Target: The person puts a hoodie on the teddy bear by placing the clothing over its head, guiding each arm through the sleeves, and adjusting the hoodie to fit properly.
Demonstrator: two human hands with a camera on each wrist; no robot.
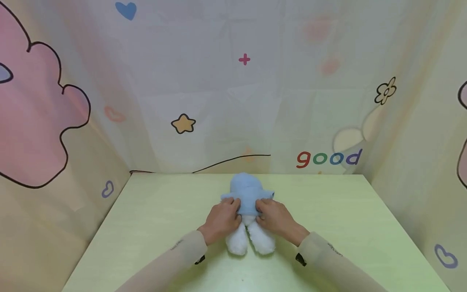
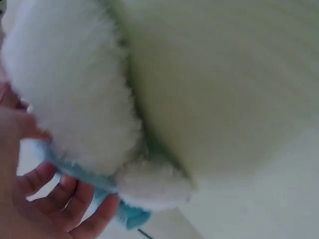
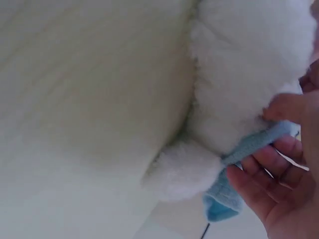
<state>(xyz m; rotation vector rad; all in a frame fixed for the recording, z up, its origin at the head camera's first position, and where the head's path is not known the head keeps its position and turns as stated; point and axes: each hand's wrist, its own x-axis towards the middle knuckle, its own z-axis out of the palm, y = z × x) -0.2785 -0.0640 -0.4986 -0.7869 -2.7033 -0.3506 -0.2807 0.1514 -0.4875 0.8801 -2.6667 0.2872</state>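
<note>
Left hand (image 1: pixel 221 217) at eight o'clock and right hand (image 1: pixel 276 217) at four pinch the blue garment (image 1: pixel 248 200), seemingly adjusting it; next, tug evenly.

Fingers (image 3: pixel 251 193) hold blue cloth (image 3: pixel 260 143) — fluffy white plush (image 3: pixel 249 64) against it, pale tabletop (image 3: pixel 89 99) alongside.

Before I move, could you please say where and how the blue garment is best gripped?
Probably pinch the blue garment by its lower hem, at both sides, coming from the white legs: that edge lies nearest, and the left hand and right hand grip there.
</note>
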